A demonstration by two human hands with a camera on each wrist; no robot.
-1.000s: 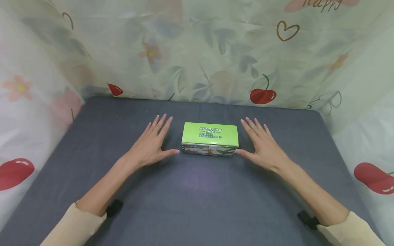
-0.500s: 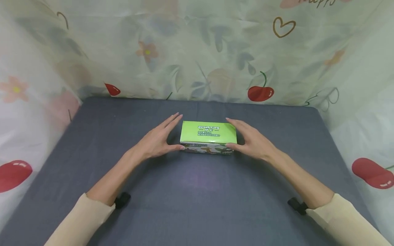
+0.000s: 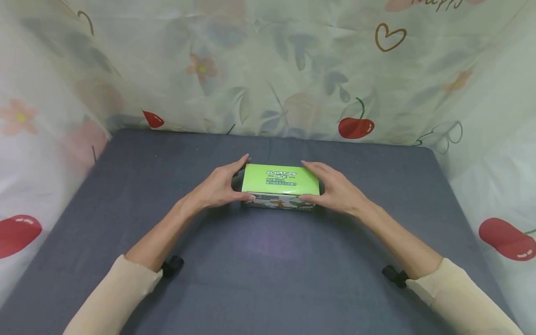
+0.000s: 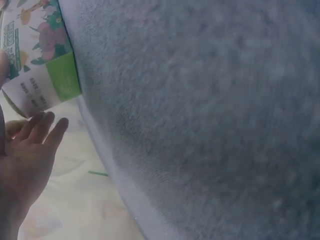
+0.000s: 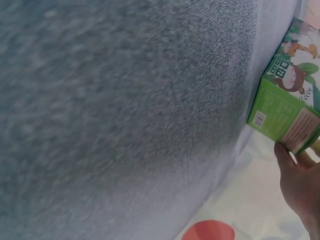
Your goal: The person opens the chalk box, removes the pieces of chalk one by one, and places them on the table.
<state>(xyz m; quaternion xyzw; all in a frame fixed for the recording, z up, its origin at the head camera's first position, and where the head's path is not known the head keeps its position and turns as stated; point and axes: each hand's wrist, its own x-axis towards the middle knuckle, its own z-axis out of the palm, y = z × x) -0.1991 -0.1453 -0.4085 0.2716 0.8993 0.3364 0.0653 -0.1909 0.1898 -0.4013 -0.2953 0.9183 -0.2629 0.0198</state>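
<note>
A small carton box [image 3: 280, 179] with a bright green lid and animal pictures on its front lies near the back middle of the table. My left hand [image 3: 224, 186] grips its left end, thumb on the front face and fingers round the back corner. At the other end my right hand [image 3: 332, 188] holds it likewise, thumb on the front, fingers behind. In the left wrist view the box's end [image 4: 40, 90] is white and green beside the fingers. The right wrist view shows a green end [image 5: 280, 115] with a barcode, fingertips right at its edge.
Dark grey cloth covers the table [image 3: 268, 270]. A printed curtain [image 3: 268, 70] with flowers and cherries hangs close behind the table and along both sides. Black wrist cameras [image 3: 172, 266] sit under the cream sleeves [image 3: 115, 298].
Both hands have come inward from beside the box, and thumbs and fingers have closed around its two ends. The box has shifted slightly left in the view.
</note>
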